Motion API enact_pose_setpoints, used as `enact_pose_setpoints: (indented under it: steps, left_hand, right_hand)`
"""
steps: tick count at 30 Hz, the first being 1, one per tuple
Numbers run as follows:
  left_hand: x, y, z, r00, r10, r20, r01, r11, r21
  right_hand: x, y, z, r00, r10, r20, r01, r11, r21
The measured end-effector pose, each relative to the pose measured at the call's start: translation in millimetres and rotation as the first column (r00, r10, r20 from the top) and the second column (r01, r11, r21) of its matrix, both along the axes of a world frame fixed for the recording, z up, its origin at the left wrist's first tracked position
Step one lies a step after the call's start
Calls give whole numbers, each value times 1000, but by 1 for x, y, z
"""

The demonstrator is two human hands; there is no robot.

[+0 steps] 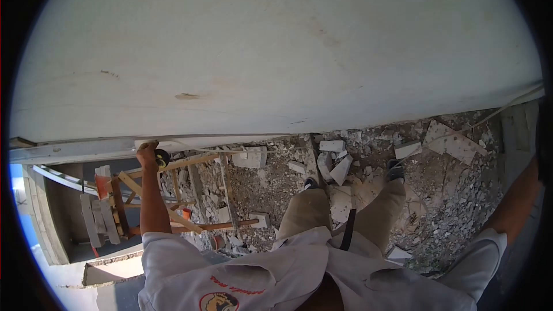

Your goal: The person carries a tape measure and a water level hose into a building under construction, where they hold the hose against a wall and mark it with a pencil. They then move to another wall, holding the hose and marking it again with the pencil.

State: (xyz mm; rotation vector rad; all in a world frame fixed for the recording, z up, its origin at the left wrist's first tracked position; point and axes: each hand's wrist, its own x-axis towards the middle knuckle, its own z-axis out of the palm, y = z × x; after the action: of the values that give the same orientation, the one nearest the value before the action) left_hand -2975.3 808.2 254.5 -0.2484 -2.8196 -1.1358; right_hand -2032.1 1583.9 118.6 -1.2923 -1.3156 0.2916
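Note:
My left hand reaches out to the lower edge of the pale wall, its fingers curled against a light ledge there. What they grip is hidden from above. Right beside the hand shows a round black thing with a yellow middle. A thin pale line runs from near this hand along the foot of the wall. My right arm stretches to the right edge of the view, where the hand is lost in the dark border.
Rubble and broken concrete blocks cover the ground around my feet. A wooden frame of planks stands at the left, near stacked grey boards. A larger broken slab lies at the right, with a cable above it.

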Motion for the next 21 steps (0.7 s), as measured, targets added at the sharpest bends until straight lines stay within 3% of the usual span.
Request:
enact_pose_setpoints:
  steps: [1, 2, 3, 4, 5, 6, 7, 8, 10, 14, 17, 21]
  left_hand:
    - [2, 1, -3, 996, -89, 1, 89, 992, 85]
    - [1, 2, -3, 997, -63, 38, 59, 993, 97]
    - [-3, 1, 0, 998, -50, 36, 50, 999, 1]
    - [-16, -7, -4, 997, -69, -27, 68, 997, -48]
    - [-14, -5, -5, 998, -57, -27, 57, 998, 2]
    - [-17, -4, -3, 999, 21, -33, -23, 997, -79]
    - [-29, -13, -9, 999, -32, -37, 32, 999, -13]
    - [-44, -19, -14, 991, -53, -123, 47, 998, -51]
    - [-23, -8, -6, 998, -35, -57, 32, 998, -55]
    - [-26, -1, -6, 992, -2, -123, -20, 985, -170]
    - [-19, -3, 2, 986, 76, 146, -64, 994, -86]
    - [-13, 4, 3, 992, 103, 77, -87, 978, -190]
  right_hand:
    - [1, -1, -14, 1000, 12, -20, -12, 1000, 2]
    - [3, -4, -18, 1000, 3, -5, -3, 1000, 27]
    - [-22, -29, 5, 978, -5, -210, -14, 996, -89]
    - [-29, -33, 8, 968, -17, -251, -5, 996, -86]
    - [-31, -34, 6, 983, -13, -183, 5, 999, -42]
    - [-35, -29, 7, 979, -56, -194, 47, 998, -52]
    - [-35, -25, 4, 976, -50, -211, 50, 999, -8]
    - [-41, -31, 11, 977, -65, -203, 61, 998, -23]
    - [-41, -29, 8, 983, -106, -150, 107, 994, 0]
    - [-45, -34, 14, 979, -193, -68, 191, 981, -43]
    - [-45, -37, 16, 979, -205, 9, 205, 978, -47]
    - [-48, -42, 17, 978, -205, 30, 206, 978, -40]
